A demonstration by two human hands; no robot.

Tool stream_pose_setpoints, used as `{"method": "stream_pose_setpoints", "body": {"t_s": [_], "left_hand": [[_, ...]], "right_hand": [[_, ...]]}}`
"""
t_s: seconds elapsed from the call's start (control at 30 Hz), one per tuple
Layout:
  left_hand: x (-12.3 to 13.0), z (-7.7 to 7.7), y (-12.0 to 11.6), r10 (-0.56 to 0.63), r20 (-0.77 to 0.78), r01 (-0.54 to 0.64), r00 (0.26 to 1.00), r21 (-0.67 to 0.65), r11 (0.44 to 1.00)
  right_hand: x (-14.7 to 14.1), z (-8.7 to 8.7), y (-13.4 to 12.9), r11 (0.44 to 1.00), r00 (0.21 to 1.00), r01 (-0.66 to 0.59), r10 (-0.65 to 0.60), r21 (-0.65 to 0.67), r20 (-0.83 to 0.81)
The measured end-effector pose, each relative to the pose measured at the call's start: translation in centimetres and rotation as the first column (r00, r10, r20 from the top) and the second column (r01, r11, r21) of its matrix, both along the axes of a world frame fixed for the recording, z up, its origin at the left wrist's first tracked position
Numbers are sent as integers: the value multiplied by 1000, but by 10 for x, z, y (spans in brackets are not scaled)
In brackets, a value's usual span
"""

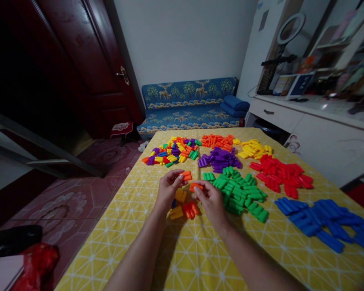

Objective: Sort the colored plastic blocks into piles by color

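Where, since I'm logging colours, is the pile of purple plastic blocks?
In the head view, the pile of purple plastic blocks lies slightly right of centre, between the orange plastic block pile beyond and the green plastic block pile nearer.

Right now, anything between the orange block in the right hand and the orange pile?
Yes: the purple pile lies across the straight line from the right hand and its orange block to the orange pile.

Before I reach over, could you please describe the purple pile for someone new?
On the yellow-patterned table, look to the far half. There the purple pile lies between the orange pile behind it and the green pile in front; its all-purple blocks set it apart from the mixed pile on its left.
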State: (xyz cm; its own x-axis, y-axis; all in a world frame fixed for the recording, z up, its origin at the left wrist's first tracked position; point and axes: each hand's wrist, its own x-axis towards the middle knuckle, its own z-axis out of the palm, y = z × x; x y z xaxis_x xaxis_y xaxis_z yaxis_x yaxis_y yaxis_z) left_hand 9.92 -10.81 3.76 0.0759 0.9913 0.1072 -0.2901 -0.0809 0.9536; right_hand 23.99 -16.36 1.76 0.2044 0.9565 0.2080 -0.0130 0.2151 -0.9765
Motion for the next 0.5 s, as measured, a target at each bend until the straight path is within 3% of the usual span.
{"method": "stream_pose_setpoints", "body": {"t_s": [0.1, 0.2, 0.3, 0.4, 0.5], "left_hand": [[1, -1, 0, 32, 4, -32, 999, -34, 999], [1, -3, 1, 54, 1, -53, 999, -44, 998], [1, -6, 2, 63, 0, -63, 998, -49, 997], [1, -8, 4, 67, 2, -67, 998, -46, 997], [2, -11, 6, 65, -3, -65, 998, -39, 997]], "right_hand": [[11, 8, 15, 996, 993, -87, 89, -38, 75], [35, 23, 50, 992, 975, -110, 120, -67, 185], [66, 43, 100, 998, 959, 48, -36, -37, 280], [94, 57, 146, 982, 945, 187, -186, 24, 270], [103, 57, 163, 963, 935, 257, -268, 76, 234]]}}
